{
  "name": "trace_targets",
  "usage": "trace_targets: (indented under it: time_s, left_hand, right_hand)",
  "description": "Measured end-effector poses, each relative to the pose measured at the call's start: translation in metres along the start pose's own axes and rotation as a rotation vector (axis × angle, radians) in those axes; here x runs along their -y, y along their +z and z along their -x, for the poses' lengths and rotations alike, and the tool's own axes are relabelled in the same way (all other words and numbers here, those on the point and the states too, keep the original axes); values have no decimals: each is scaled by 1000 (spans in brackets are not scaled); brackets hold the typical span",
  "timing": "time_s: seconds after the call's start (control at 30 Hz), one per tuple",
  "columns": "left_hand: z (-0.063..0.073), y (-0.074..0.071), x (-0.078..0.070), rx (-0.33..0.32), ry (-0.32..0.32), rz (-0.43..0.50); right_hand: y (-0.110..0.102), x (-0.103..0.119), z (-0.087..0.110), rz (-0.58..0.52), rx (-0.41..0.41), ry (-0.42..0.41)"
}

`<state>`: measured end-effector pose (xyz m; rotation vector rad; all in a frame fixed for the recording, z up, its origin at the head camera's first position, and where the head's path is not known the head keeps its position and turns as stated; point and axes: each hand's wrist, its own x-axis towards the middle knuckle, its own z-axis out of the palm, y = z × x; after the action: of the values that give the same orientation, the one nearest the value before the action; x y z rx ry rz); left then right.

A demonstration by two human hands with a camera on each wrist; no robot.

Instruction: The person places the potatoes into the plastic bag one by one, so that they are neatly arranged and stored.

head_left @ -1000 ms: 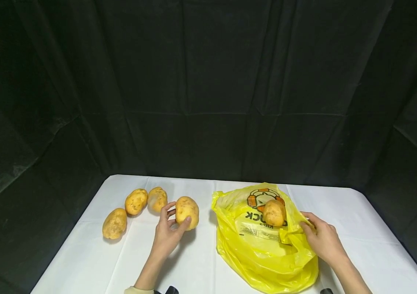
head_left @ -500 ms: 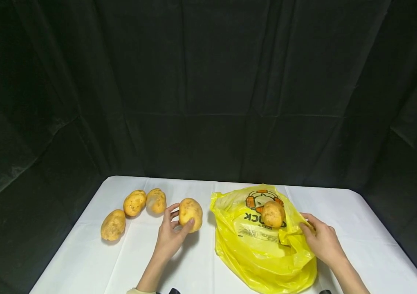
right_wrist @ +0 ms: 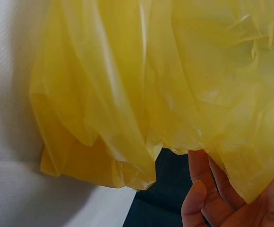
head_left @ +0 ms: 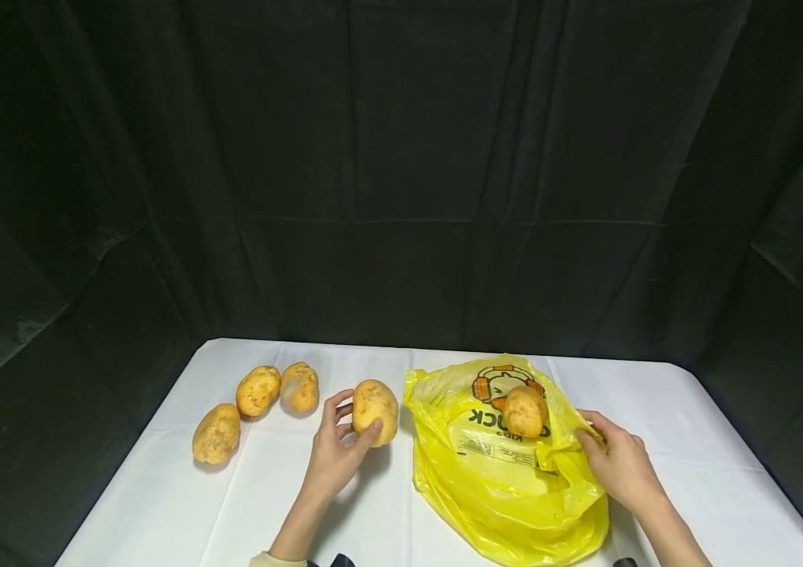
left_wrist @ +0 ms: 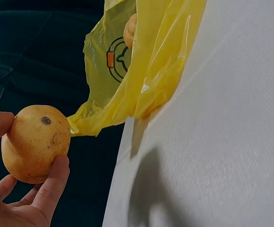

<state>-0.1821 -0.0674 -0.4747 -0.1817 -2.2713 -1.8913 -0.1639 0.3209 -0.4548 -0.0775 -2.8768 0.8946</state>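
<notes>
My left hand (head_left: 334,455) grips a potato (head_left: 376,411) between thumb and fingers, above the table and left of a yellow plastic bag (head_left: 437,445). In the left wrist view this potato (left_wrist: 35,146) shows a dark spot near its top. The bag's mouth gapes, and a second potato (head_left: 525,412) lies within it against the printed side. At the bag's right edge, my right hand (head_left: 624,465) pinches the plastic. The right wrist view shows yellow film (right_wrist: 99,94) draped over part of that hand (right_wrist: 222,203), hiding some fingers.
Three potatoes lie at the table's left: one nearer (head_left: 216,434), one behind it (head_left: 258,391) and one to their right (head_left: 299,387). A white cloth (head_left: 182,512) covers the table. Black curtains (head_left: 401,173) stand behind and at both sides.
The left hand has moved slightly to the right with its potato, closer to the bag. The right hand and the bag stay nearly where they were.
</notes>
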Motion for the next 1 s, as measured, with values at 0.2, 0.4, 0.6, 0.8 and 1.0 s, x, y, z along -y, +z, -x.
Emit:
trace_targets:
  time_s: [0.2, 0.4, 0.6, 0.8, 1.0]
  left_hand:
    - [-1, 7, -4, 19, 16, 4]
    - [-2, 14, 0, 31, 11, -10]
    - [-3, 20, 1, 43, 27, -5]
    - [-5, 23, 1, 56, 29, -9]
    - [-7, 26, -1, 76, 31, -4]
  right_hand:
    - [0, 0, -1, -3, -2, 2]
    - [1, -1, -2, -16, 4, 14]
    - [1, -2, -1, -17, -6, 8]
    - [1, -1, 0, -18, -16, 0]
    - [1, -2, 0, -17, -29, -17]
